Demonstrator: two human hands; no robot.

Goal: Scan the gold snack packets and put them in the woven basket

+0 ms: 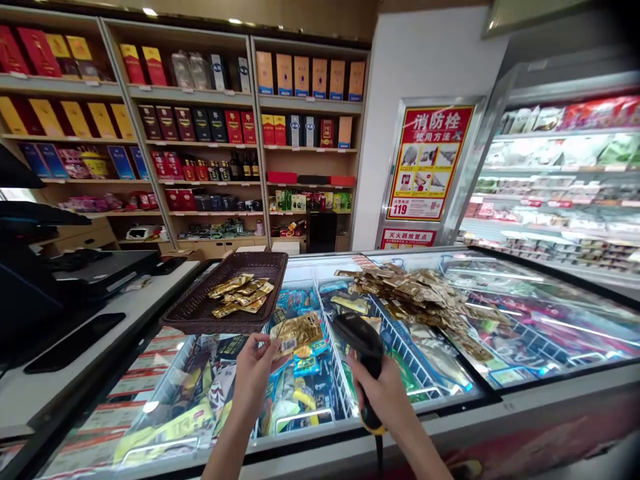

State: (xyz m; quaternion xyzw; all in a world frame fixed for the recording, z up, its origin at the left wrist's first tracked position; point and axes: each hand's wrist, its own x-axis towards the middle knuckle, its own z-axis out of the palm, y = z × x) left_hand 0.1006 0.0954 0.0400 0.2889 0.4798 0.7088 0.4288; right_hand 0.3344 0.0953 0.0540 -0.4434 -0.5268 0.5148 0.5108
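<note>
My left hand [254,379] pinches a gold foil sachet [297,335] by its edge, and a barcode label shows on the sachet. My right hand [383,393] is shut around the grip of a black and yellow handheld barcode scanner [361,343], whose head points up and forward toward the sachet. Just above my left hand, a brown woven plastic basket [187,308] holds a small heap of similar gold sachets [241,295]. A larger heap of sachets [415,300] lies on the freezer's glass lid, beyond the scanner.
A glass-topped chest freezer [480,280] full of packaged goods lies under my hands. A white counter [85,360] with a cash register stands to the left. Wooden shelves [190,133] of boxed liquor stand behind, and a lit chilled display [565,180] stands at right.
</note>
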